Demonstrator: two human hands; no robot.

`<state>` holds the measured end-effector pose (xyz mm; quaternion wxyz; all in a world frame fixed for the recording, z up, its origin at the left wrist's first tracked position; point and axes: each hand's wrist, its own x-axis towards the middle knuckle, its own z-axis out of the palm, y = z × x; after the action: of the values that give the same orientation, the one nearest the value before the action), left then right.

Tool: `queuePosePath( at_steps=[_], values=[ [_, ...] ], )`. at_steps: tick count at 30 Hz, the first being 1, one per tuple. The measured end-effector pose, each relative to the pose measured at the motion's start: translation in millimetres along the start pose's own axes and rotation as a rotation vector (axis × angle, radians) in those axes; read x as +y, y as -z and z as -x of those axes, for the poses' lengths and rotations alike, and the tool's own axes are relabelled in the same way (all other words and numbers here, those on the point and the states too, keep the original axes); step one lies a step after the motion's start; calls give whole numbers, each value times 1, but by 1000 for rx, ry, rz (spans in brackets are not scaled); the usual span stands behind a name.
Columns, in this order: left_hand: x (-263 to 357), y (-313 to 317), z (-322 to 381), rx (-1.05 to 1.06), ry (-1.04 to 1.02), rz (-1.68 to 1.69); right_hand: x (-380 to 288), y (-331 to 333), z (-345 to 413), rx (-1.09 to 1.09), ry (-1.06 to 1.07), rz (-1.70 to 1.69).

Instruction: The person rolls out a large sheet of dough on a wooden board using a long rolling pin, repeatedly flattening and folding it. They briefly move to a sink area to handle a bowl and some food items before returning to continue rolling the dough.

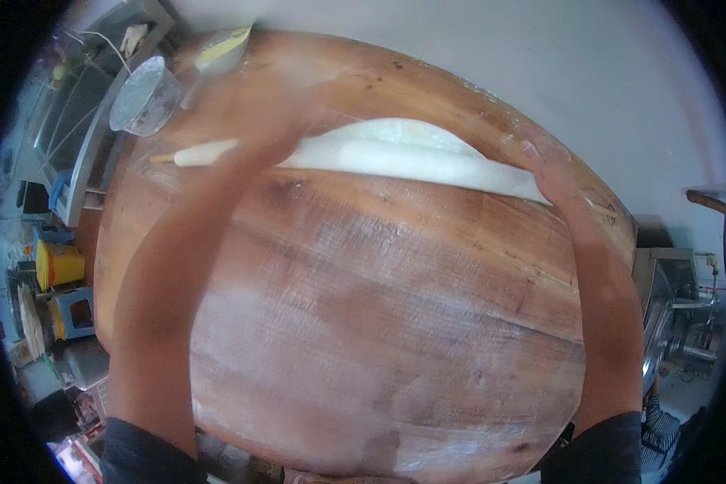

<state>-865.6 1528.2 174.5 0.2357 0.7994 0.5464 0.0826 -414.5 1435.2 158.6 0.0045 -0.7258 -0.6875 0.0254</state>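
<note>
A white sheet of dough is wrapped along a long wooden rolling pin, whose bare tip sticks out at the left. Part of the sheet lies flat on the far side of the roll. My left hand, blurred, is over or just beyond the dough's left part; its fingers cannot be made out, nor whether it touches. My right hand rests at the right end of the roll, fingers reaching past it over the board. The floured wooden board lies beneath.
Beyond the board's far left lie a scoop holding yellowish flour and a clear plastic bowl dusted white. A yellow container and a blue-grey stool stand at left. Metal equipment stands at right, with a person's striped sleeve below it.
</note>
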Motion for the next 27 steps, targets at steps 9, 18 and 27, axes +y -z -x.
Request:
queuePosePath(
  at_steps=[9, 18, 27],
  values=[
    [-33, -51, -44, 166, -315, -274, -12, -36, -34, -12, 173, -6],
    [-40, -92, 191, -108, -107, -442, -70, -42, 182, -328, 243, 68],
    [3, -186, 599, -196, -103, -154, -117, -73, 582, -536, 267, -169]
  ],
)
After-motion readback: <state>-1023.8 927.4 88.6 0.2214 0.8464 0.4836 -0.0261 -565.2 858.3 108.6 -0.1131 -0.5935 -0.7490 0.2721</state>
